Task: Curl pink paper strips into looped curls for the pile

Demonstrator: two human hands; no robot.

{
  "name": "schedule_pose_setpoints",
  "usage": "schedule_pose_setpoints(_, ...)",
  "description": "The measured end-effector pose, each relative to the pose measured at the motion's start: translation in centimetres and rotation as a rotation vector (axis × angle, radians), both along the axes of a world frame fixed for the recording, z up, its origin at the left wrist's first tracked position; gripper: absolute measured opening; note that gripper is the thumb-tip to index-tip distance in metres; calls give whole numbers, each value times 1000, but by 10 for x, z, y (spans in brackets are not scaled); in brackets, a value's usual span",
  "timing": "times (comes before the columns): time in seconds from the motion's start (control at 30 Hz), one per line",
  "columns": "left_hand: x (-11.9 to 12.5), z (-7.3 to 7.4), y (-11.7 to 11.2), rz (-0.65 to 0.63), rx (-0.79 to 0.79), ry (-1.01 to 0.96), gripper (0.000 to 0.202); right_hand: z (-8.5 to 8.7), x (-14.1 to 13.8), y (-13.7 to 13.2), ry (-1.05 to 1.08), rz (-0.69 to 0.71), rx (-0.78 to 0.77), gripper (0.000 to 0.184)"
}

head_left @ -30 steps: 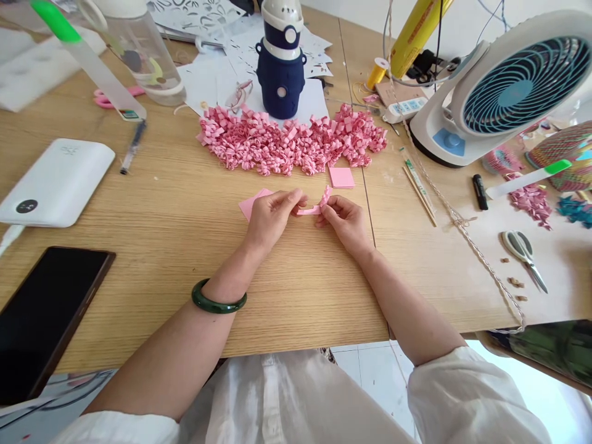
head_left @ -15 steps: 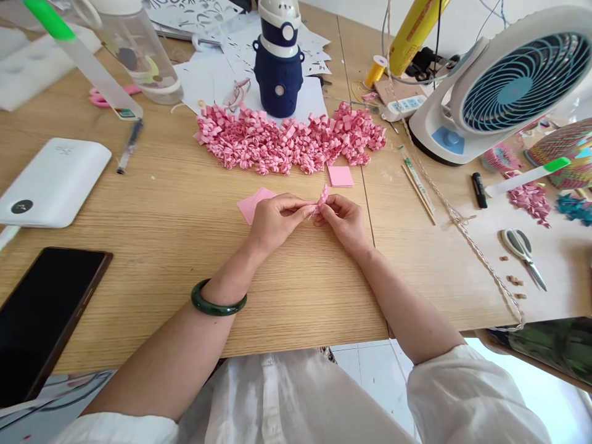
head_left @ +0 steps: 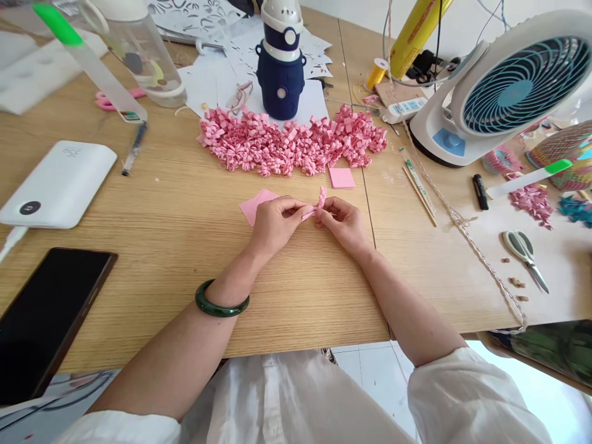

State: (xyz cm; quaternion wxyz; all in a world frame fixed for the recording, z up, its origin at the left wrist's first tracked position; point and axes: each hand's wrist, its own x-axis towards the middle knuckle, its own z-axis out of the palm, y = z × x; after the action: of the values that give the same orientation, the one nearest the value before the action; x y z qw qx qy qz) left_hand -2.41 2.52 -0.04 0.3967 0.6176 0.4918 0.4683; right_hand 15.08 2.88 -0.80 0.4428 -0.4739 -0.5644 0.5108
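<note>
Between my two hands, above the wooden table (head_left: 296, 320), is a small pink folded paper piece (head_left: 322, 196), with one part sticking up and another lying toward the left. My left hand (head_left: 277, 221) pinches its left part between thumb and fingers. On the other side my right hand (head_left: 343, 221) is closed on the same piece, thumb against fingers. Flat pink paper sheets (head_left: 252, 205) lie just behind my left hand. A stack of pink paper squares (head_left: 341, 177) lies beyond my right hand. Farther back spreads a long heap of curled pink paper pieces (head_left: 291, 148).
A dark blue bottle (head_left: 281, 80) stands behind the heap. On the left are a clear water jug (head_left: 152, 61), a white power bank (head_left: 60, 185) and a phone (head_left: 50, 314). On the right are a fan (head_left: 518, 92), scissors (head_left: 525, 256), a marker (head_left: 480, 192) and a twisted cord (head_left: 481, 253).
The pink piece has turned slightly in my fingers; its upright part stands straighter and more of its left part shows. My hands have hardly moved, and the whole view has shifted a little.
</note>
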Motion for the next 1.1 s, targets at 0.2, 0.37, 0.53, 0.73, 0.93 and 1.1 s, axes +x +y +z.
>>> schedule_pose_setpoints(0.2, 0, -3, 1, -14, 12, -31, 8, 4, 1, 0, 8, 11, -49, 49)
schedule_pose_setpoints(0.37, 0, -6, 1, -48, 41, -49, 8, 5, 2, 0, 5, 19, -57, 49)
schedule_pose_setpoints(0.53, 0, -5, 1, -49, 27, -48, 8, 2, 3, 0, 18, 49, -40, 42)
schedule_pose_setpoints(0.73, 0, -5, 1, -58, 27, -66, 8, 2, 3, 1, 64, 77, -53, 36)
schedule_pose_setpoints(0.93, 0, -6, 1, -72, -22, -75, 8, 0, 5, 1, 34, 68, -63, 39)
schedule_pose_setpoints(1.1, 1, -6, 2, -61, -29, -84, 7, 3, 4, 0, 70, 69, -75, 37)
